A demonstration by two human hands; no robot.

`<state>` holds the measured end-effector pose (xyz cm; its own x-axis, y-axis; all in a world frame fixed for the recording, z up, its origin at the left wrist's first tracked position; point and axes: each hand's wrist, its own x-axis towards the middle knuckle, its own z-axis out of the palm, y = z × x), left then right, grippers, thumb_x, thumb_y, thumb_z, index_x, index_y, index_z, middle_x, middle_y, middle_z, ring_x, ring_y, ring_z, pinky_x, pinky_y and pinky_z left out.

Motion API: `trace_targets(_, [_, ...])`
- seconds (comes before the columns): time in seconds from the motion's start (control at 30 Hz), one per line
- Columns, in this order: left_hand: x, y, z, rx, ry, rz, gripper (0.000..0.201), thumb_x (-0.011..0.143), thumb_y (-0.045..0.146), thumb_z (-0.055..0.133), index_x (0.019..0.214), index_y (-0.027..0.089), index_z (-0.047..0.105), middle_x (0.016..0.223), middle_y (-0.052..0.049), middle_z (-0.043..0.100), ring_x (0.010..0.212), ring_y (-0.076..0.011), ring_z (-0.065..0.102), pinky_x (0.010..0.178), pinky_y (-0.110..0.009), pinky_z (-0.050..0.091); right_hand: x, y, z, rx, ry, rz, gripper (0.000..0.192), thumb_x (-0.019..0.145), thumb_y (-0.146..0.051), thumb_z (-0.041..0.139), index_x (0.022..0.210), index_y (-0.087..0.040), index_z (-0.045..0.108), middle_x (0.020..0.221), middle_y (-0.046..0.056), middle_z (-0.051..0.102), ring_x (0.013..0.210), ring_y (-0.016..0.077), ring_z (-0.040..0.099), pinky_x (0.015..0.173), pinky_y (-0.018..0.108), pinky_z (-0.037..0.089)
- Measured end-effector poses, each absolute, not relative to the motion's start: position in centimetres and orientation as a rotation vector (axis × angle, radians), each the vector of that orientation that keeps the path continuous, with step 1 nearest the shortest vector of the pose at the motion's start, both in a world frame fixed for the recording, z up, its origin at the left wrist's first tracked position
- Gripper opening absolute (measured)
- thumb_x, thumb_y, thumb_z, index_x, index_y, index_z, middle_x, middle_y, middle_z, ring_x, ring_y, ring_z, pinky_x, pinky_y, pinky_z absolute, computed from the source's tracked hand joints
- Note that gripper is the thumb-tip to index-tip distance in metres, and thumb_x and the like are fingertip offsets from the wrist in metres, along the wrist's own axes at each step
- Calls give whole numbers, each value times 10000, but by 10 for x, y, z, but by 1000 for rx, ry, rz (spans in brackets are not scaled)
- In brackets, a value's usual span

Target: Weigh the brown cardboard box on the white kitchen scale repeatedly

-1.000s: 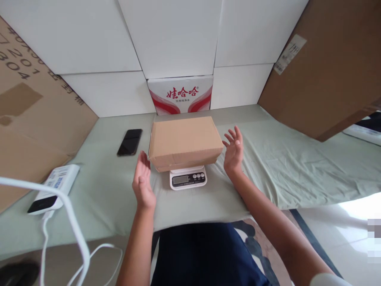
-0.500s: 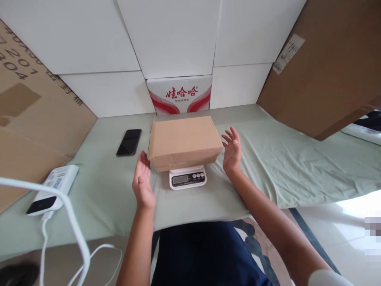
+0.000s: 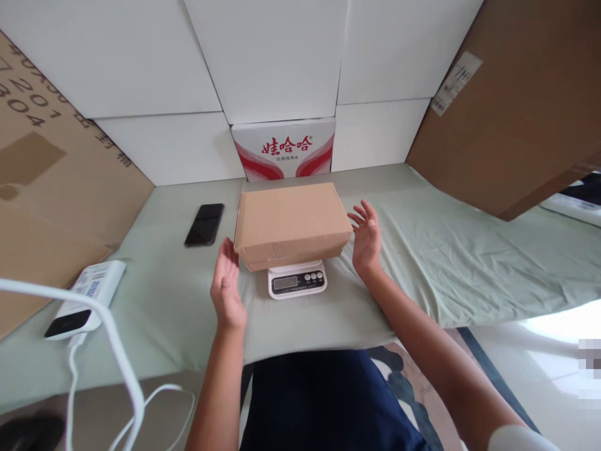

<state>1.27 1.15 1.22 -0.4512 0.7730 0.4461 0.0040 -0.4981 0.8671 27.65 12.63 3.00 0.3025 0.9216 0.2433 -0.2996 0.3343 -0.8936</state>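
Observation:
A brown cardboard box (image 3: 293, 216) rests on a white digital kitchen scale (image 3: 297, 280), hiding the scale's platform. Only the front panel with its grey display and several round buttons shows. My left hand (image 3: 228, 285) is open beside the box's left front corner, palm turned inward. On the other side, my right hand (image 3: 367, 237) is open with fingers spread, close to the box's right edge. Neither hand grips the box; whether any fingertips touch its sides I cannot tell.
A black phone (image 3: 205, 224) lies on the green cloth (image 3: 441, 250) to the left. Nearer me is a white device (image 3: 89, 300) with a white cable (image 3: 113, 341). White boxes (image 3: 277, 56) stand behind; large cardboard sheets (image 3: 511, 106) flank both sides.

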Motion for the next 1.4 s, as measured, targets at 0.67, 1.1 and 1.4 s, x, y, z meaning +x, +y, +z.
trace_targets(0.67, [12,11,11,1250,1173,1969,718,932,651,512,1530,253,509,1656,-99,416,1553,-321,345,1267,-442,316,274,122,36,-866,-904,973,547,784,-633,534,1215,-314,642,1336,50,639,1163,259,621,1014,442,471])
trace_targets(1.1, [12,10,9,1260,1145,1976,675,949,617,519,1527,268,511,1647,-97,428,1546,-309,361,1258,-441,334,275,122,35,-841,-912,987,513,792,-618,555,1176,-291,648,1297,59,640,1120,242,615,954,392,469])
trace_targets(1.4, [12,12,9,1303,1203,1911,810,854,519,726,1563,240,452,1658,-149,395,1541,-352,358,1267,-488,309,275,122,36,-855,-930,973,537,787,-615,547,1226,-313,622,1243,47,654,1123,240,622,955,397,492])
